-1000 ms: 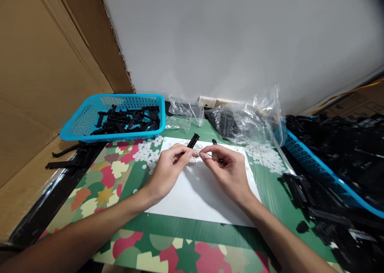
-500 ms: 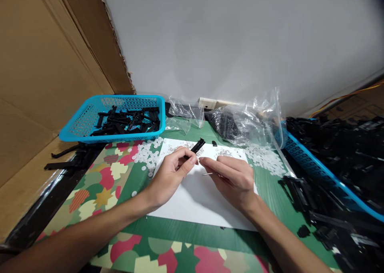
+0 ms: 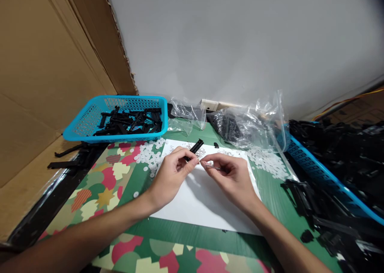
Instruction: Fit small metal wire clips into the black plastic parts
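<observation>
Over a white sheet of paper (image 3: 207, 205), my left hand (image 3: 174, 173) is closed on a narrow black plastic part (image 3: 197, 145), whose far end sticks up past the fingers. Close to its near end, my right hand (image 3: 232, 175) pinches a thin metal rod (image 3: 213, 167), perhaps tweezers or a small pin tool. The rod's tip meets the left fingertips, and the exact contact is too small to make out. Behind the hands, small metal pieces (image 3: 223, 153) lie scattered on the paper, partly hidden by the fingers.
White plastic discs (image 3: 148, 155) lie left of the paper, and more discs (image 3: 267, 163) lie right. A blue basket (image 3: 115, 138) of black parts stands back left. Clear plastic bags (image 3: 240, 127) rest behind. Another blue basket (image 3: 330, 175) and loose black parts (image 3: 339, 225) fill the right side.
My right hand has turned, and the metal rod has come up from below the fingers to the fingertips beside the black part. My left hand keeps its hold.
</observation>
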`<move>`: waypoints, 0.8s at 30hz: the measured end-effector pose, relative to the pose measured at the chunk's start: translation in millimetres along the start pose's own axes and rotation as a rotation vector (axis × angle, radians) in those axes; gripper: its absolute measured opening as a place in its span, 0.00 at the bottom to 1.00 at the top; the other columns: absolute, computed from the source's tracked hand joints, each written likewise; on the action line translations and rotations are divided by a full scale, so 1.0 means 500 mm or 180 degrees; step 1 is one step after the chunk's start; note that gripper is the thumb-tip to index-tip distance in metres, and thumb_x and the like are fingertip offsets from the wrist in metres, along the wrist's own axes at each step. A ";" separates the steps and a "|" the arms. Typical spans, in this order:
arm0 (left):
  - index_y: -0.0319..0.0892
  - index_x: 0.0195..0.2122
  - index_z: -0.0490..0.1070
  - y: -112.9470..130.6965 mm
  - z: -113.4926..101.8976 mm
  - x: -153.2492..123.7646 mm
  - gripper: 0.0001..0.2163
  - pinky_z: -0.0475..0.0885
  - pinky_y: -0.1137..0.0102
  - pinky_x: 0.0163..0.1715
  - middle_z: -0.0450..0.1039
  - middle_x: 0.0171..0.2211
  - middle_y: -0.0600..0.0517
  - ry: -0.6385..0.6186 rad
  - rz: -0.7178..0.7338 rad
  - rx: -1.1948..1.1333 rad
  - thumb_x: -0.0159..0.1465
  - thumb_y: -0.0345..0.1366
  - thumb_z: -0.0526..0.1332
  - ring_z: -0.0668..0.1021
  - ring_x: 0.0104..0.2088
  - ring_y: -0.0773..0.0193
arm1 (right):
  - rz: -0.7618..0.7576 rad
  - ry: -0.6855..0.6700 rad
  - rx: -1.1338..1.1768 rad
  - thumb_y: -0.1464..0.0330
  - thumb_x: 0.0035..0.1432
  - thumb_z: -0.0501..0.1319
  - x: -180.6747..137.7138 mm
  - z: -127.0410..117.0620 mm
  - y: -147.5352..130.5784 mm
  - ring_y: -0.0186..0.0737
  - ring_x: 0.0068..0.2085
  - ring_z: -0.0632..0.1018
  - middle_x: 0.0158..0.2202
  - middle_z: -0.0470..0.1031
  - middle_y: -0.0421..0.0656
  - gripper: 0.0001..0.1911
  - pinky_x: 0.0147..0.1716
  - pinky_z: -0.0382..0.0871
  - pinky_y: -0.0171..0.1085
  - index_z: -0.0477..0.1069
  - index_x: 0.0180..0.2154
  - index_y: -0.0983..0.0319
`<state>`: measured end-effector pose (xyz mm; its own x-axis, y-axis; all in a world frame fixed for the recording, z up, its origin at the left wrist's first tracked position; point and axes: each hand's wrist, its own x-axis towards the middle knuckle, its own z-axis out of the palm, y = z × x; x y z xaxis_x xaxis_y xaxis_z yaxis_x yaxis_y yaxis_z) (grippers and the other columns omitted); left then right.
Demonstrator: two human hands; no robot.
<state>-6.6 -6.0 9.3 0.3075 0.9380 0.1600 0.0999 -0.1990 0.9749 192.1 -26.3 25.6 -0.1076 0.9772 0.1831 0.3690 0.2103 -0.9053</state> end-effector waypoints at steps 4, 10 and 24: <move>0.43 0.39 0.79 0.007 -0.002 -0.003 0.12 0.65 0.67 0.39 0.71 0.38 0.51 -0.0010 0.0048 0.0081 0.74 0.45 0.63 0.74 0.39 0.60 | -0.0002 0.0103 0.0059 0.65 0.62 0.68 -0.004 0.003 -0.006 0.32 0.24 0.56 0.21 0.53 0.33 0.07 0.23 0.48 0.35 0.82 0.35 0.61; 0.46 0.46 0.78 0.023 -0.003 -0.019 0.17 0.65 0.66 0.37 0.71 0.38 0.51 -0.0547 -0.0172 0.0068 0.79 0.47 0.52 0.71 0.33 0.62 | -0.0182 0.0490 -0.0525 0.65 0.62 0.69 -0.005 -0.045 0.002 0.32 0.23 0.55 0.21 0.57 0.35 0.07 0.23 0.46 0.37 0.81 0.35 0.61; 0.46 0.48 0.71 0.022 0.024 -0.041 0.07 0.69 0.66 0.42 0.77 0.34 0.54 -0.0955 -0.0881 -0.0147 0.75 0.42 0.61 0.80 0.40 0.60 | 0.0303 -0.0619 -0.1544 0.63 0.69 0.62 -0.004 -0.098 0.030 0.34 0.25 0.63 0.22 0.65 0.35 0.09 0.27 0.54 0.36 0.79 0.41 0.58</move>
<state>-0.2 -30.7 15.0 0.5380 0.8285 -0.1551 0.1773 0.0687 0.9818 243.1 -23.3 30.2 -0.2049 0.9787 -0.0074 0.7652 0.1555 -0.6247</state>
